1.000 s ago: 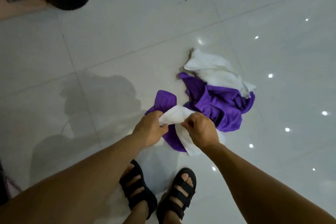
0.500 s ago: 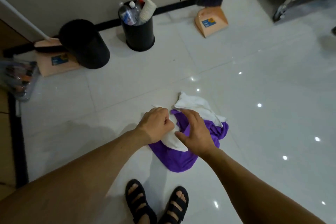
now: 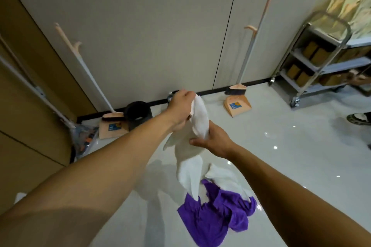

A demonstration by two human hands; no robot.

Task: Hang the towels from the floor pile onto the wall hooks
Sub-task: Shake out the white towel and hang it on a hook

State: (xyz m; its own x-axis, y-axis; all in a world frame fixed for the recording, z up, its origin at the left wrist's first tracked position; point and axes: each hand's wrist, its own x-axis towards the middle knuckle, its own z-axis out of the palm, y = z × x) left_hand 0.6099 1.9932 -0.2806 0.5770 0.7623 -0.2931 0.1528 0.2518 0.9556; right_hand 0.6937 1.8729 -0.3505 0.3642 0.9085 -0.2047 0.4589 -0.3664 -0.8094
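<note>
open tile floor [image 3: 291, 166] runs right of the towel pile [image 3: 212, 220] to the metal cart [image 3: 321, 56]. the wall's foot is crowded (black bin [image 3: 138, 114], left dustpan [image 3: 109, 129], right dustpan [image 3: 237, 106]); the wall panel [image 3: 160, 36] above stands free.

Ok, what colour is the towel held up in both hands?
Plain white towel, clearest in the head view; left hand and right hand grip it.

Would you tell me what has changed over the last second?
Both hands raised one white towel off the floor: the left hand grips its top, the right hand holds it lower. The purple towel and a second white towel stayed there.
</note>
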